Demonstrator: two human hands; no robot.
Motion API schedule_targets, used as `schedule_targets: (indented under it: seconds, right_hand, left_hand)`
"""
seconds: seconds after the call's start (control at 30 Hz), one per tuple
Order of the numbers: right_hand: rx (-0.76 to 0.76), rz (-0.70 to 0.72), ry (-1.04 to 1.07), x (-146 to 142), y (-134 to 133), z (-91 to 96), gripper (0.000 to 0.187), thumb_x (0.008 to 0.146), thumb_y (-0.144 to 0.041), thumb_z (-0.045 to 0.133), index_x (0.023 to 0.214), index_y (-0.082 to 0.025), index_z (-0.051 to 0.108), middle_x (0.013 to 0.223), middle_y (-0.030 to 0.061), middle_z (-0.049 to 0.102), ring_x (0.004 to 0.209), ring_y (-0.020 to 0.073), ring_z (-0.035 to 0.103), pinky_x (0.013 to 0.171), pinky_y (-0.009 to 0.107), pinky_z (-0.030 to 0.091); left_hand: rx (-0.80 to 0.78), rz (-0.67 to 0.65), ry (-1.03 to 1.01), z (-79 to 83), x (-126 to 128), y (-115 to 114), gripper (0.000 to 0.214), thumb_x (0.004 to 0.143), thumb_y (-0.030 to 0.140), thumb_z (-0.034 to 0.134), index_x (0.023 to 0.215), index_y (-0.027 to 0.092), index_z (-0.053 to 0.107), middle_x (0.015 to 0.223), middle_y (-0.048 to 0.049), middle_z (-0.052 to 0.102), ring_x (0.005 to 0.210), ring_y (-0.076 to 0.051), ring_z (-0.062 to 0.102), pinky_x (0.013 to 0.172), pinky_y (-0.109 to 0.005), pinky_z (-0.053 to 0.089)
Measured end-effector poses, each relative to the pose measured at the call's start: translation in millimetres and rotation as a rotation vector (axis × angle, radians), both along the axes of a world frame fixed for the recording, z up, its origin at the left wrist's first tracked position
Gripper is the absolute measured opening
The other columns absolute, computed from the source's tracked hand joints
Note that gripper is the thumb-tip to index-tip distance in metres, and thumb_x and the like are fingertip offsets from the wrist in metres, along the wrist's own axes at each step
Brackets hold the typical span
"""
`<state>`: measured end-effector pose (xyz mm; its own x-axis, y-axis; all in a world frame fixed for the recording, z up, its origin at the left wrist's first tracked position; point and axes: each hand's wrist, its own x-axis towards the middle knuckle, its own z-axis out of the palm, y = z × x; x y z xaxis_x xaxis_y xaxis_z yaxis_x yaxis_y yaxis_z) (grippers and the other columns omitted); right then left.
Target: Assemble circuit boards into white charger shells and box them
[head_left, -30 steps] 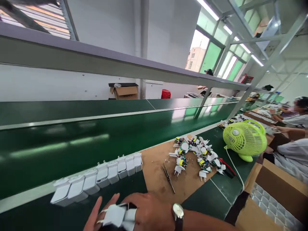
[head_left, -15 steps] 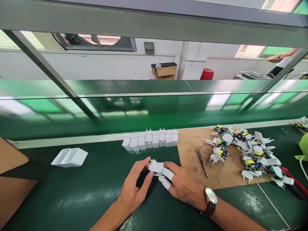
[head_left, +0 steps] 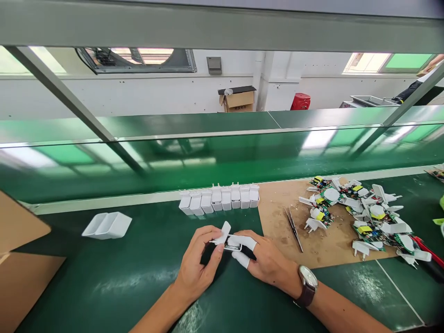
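Observation:
Over the green bench top (head_left: 138,277), my left hand (head_left: 197,263) and my right hand (head_left: 267,261) together grip a small white charger plug part (head_left: 227,237). My left fingers pinch its raised white end. My right fingers, some in white finger cots, clasp its lower half from the right. A wristwatch (head_left: 307,289) sits on my right wrist. Just beyond my hands stands a row of several white charger housings (head_left: 220,199) along the bench's far edge.
A brown mat (head_left: 277,217) carries tweezers (head_left: 294,224) and a heap of circuit boards and plug parts (head_left: 360,212). Two joined white shells (head_left: 107,225) lie at left. Cardboard (head_left: 21,259) fills the left edge. A green conveyor belt (head_left: 222,157) runs behind.
The camera swung left and down from the fan and co-workers to the bench. My hands came forward into view, and the part's white end now tilts up in my left fingers.

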<state>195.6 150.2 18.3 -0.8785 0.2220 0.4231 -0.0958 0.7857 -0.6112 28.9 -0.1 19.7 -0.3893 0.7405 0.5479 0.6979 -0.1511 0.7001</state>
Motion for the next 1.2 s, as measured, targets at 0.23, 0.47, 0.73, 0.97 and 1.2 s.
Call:
schedule_targets:
  seconds: [0.23,0.47,0.73,0.97,1.2]
  right_hand:
    - [0.112,0.034,-0.039,-4,-1,2.9,0.036,0.102,-0.021,0.058,0.137,-0.023,0.054,0.126,0.0106,0.066,0.107,0.0228,0.068,0.089,0.037,0.061]
    - [0.183,0.036,-0.034,-2,-2,1.2,0.044,0.098,-0.012,0.053,0.141,-0.018,0.051,0.126,0.0146,0.065,0.106,0.0253,0.067,0.085,0.038,0.062]
    - [0.105,0.035,-0.064,3,-1,-0.4,0.047,0.096,-0.008,0.052,0.141,-0.022,0.054,0.128,0.0149,0.064,0.107,0.0271,0.067,0.086,0.04,0.061]
    - [-1.04,-0.024,-0.133,-13,-5,3.1,0.038,0.098,-0.055,0.061,0.123,-0.025,0.065,0.105,0.0068,0.075,0.09,0.0245,0.073,0.076,0.039,0.064]
    - [-1.151,0.013,-0.252,-13,-10,10.6,0.043,0.093,-0.064,0.062,0.11,-0.026,0.073,0.095,0.0044,0.076,0.09,0.0254,0.072,0.079,0.04,0.062]
  left_hand:
    - [0.005,-0.027,0.006,-0.8,-1,0,0.027,0.099,0.012,0.056,0.123,0.024,0.06,0.116,-0.0095,0.063,0.107,-0.02,0.066,0.082,-0.03,0.062]
    - [-0.09,-0.074,-0.169,-8.9,-2,-4,0.061,0.096,0.03,0.068,0.15,0.028,0.04,0.132,-0.0127,0.057,0.117,-0.025,0.065,0.1,-0.042,0.059]
    - [-0.122,-0.122,-0.195,-16.7,-3,-2,0.079,0.094,0.046,0.072,0.158,0.032,0.028,0.141,-0.0154,0.052,0.115,-0.028,0.065,0.098,-0.049,0.058]
    - [-0.02,-0.05,0.038,-10.8,5,1,0.092,0.084,0.052,0.081,0.159,0.032,0.032,0.135,-0.0141,0.056,0.105,-0.026,0.065,0.087,-0.043,0.062]
    - [0.138,-0.028,0.152,-6.9,8,1,0.086,0.088,0.051,0.077,0.159,0.028,0.036,0.115,-0.0102,0.071,0.102,-0.024,0.064,0.083,-0.037,0.061]
